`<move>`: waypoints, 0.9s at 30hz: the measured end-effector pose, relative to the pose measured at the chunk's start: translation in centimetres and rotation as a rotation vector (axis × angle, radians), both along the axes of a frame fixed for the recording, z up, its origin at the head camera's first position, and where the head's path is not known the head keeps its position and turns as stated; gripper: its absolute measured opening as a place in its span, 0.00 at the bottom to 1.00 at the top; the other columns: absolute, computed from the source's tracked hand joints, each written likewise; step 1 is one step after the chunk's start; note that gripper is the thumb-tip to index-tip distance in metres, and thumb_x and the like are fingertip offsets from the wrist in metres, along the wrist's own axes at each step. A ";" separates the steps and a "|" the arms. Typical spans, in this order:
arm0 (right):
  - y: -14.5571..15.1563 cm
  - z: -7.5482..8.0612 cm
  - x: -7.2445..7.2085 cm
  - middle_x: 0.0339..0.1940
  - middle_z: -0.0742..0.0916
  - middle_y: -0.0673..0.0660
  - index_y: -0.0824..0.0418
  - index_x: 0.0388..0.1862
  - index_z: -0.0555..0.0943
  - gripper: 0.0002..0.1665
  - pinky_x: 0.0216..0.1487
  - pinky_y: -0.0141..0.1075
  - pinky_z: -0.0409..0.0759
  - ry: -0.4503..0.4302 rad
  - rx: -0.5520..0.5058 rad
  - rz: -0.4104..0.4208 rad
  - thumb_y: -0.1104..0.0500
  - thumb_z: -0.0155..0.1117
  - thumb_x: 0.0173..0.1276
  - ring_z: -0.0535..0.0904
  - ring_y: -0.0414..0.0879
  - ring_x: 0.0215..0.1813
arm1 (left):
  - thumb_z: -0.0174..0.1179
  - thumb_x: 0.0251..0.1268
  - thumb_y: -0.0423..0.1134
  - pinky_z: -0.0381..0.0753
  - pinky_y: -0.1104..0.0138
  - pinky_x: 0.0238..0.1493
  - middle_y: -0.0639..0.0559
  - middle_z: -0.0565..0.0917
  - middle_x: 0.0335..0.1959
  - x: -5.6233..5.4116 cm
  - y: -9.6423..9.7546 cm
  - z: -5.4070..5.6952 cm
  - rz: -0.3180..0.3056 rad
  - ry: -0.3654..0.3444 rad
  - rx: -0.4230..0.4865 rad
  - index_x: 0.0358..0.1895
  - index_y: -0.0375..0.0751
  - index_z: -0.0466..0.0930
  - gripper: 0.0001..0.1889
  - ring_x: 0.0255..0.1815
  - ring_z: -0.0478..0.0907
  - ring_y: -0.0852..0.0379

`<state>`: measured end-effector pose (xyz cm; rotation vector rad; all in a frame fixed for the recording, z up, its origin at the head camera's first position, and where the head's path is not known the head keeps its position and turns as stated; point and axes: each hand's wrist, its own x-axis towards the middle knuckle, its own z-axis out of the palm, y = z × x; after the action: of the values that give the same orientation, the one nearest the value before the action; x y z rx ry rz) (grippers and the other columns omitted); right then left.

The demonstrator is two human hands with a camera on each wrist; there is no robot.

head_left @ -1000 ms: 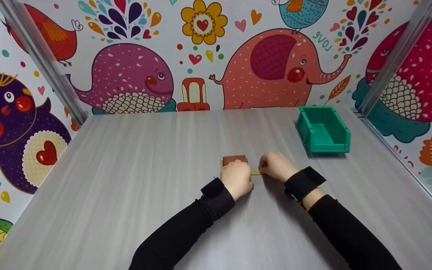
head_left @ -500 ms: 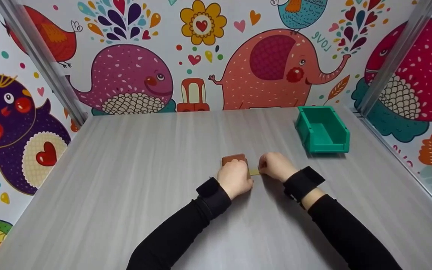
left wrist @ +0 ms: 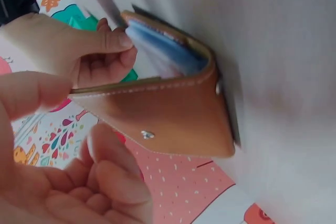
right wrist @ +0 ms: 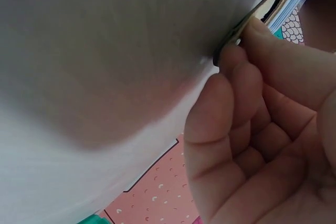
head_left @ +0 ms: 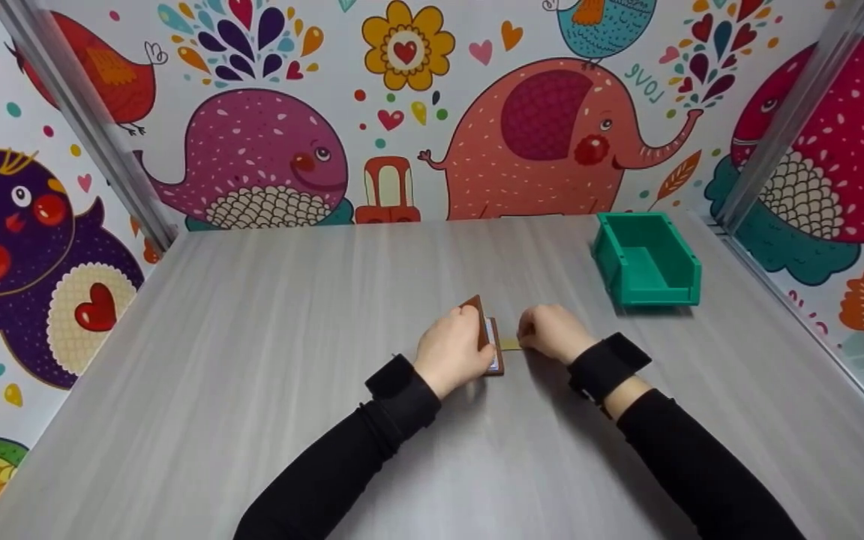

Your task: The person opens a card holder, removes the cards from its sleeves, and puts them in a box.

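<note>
Around the middle of the table (head_left: 289,315): a brown wallet (left wrist: 176,116) lies partly open, its lower half on the tabletop and its left cover tilted up steeply.
Left hand: the person's left hand (head_left: 453,349) holds the raised cover by its edge, thumb over the rim and the other fingers curled at the outer face.
Right hand: the person's right hand (head_left: 554,331), just to the right of the wallet, pinches the end of a yellowish strip (head_left: 510,345) between thumb and forefinger, the remaining fingers folded in.
Strip: it runs low over the table between the wallet's right side and the right hand; close up, a dark edge shows beside its pale face.
Wallet: pale stitching follows the cover's border, a metal stud (left wrist: 148,135) sits on the outer face, and clear bluish sleeves (left wrist: 168,48) show inside; their contents are too blurred to read.
Bin: a green bin (head_left: 657,295) sits at the far right of the table, well apart from the wallet and nearer the right hand than the left.
Arms: black wristbands (head_left: 610,365) circle both wrists, above black sleeves (head_left: 319,472).
Far wall: a purple whale (head_left: 267,142) is printed at the left and a coral elephant (head_left: 469,165) to its right.
</note>
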<state>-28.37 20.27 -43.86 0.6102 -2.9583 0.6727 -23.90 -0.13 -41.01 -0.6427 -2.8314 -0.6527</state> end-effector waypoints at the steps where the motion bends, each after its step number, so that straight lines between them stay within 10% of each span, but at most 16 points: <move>1: 0.0 0.0 -0.1 0.24 0.84 0.52 0.61 0.26 0.84 0.06 0.37 0.44 0.78 0.001 0.002 0.000 0.70 0.71 0.54 0.79 0.49 0.30 | 0.63 0.60 0.42 0.78 0.59 0.35 0.44 0.80 0.35 0.0 -0.2 0.1 -0.002 0.002 0.009 0.46 0.32 0.76 0.17 0.33 0.79 0.50; 27: -0.1 0.1 0.1 0.26 0.85 0.54 0.63 0.27 0.85 0.04 0.37 0.45 0.78 -0.002 0.029 -0.006 0.69 0.71 0.57 0.78 0.49 0.31 | 0.57 0.48 0.32 0.61 0.65 0.23 0.57 0.64 0.19 0.5 -4.9 0.6 0.037 -0.010 0.168 0.20 0.47 0.63 0.11 0.20 0.62 0.58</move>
<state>-28.32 20.13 -43.73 0.6033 -2.9756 0.6317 -23.42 -5.03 -40.41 -0.5576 -2.7515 -0.8780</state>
